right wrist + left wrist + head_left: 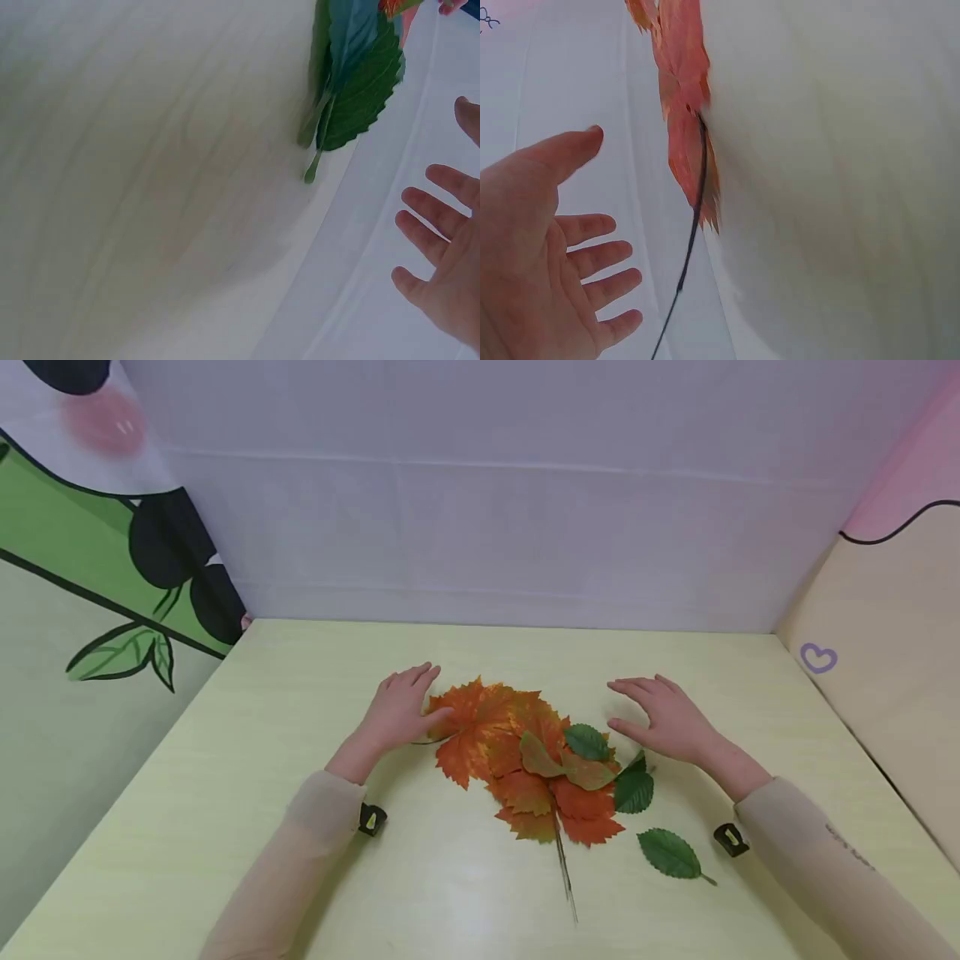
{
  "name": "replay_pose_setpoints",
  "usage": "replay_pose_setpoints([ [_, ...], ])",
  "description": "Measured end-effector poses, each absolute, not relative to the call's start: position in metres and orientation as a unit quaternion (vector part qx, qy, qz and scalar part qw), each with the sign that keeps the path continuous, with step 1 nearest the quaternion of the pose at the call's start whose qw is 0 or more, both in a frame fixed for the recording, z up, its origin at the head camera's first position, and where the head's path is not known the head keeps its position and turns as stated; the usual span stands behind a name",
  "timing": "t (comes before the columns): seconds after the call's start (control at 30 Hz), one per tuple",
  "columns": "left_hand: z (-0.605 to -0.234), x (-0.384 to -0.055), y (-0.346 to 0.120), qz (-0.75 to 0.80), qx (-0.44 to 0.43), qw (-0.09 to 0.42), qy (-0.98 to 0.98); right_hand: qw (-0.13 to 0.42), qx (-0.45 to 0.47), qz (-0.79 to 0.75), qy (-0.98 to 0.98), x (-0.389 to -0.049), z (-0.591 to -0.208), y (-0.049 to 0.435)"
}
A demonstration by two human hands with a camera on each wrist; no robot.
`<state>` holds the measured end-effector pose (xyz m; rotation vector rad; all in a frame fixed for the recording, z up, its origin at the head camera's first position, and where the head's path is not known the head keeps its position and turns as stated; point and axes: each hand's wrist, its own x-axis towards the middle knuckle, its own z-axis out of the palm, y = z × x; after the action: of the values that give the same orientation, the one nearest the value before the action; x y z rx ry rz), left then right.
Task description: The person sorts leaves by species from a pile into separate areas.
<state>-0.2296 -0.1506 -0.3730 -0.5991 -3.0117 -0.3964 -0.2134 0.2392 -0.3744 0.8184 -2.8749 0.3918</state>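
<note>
A pile of orange artificial maple leaves [472,727] lies mid-table, thin dark stems [562,860] pointing toward the near edge. Two olive-tinged leaves [588,772] and a few green leaves [633,789] lie on and beside its right part. My left hand [401,706] hovers at the pile's left side, fingers spread and holding nothing; its thumb overlaps the leftmost leaf in the head view. To the right, my right hand [667,718] is held above the table with fingers apart, empty. In the right wrist view, green leaves [364,90] show away from its fingertips.
A single green leaf [670,853] lies apart at the pile's lower right. The pale wooden table [187,860] meets a light cloth backdrop [487,527] behind. Printed panels with a cartoon drawing [150,635] and a small heart [817,657] stand at the sides.
</note>
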Motion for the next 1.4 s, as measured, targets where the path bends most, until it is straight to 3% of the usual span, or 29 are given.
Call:
replay_pose_setpoints([
  [0.33,-0.381,-0.223,-0.132,-0.236,-0.143,0.011,-0.961,0.040,0.348,0.127,-0.928,-0.187,-0.372,0.206],
  [0.5,-0.384,-0.219,-0.126,-0.311,-0.094,-0.006,-0.946,0.025,0.400,0.124,-0.908,-0.179,-0.373,0.206],
  [0.8,-0.388,-0.212,-0.120,-0.345,-0.060,-0.027,-0.936,-0.033,0.416,0.106,-0.903,-0.173,-0.381,0.212],
  [1.13,-0.390,-0.210,-0.118,-0.339,-0.061,-0.067,-0.936,-0.017,0.436,0.088,-0.896,-0.175,-0.385,0.212],
  [1.4,-0.391,-0.214,-0.121,-0.352,-0.059,-0.068,-0.932,0.018,0.442,0.092,-0.892,-0.178,-0.384,0.212],
])
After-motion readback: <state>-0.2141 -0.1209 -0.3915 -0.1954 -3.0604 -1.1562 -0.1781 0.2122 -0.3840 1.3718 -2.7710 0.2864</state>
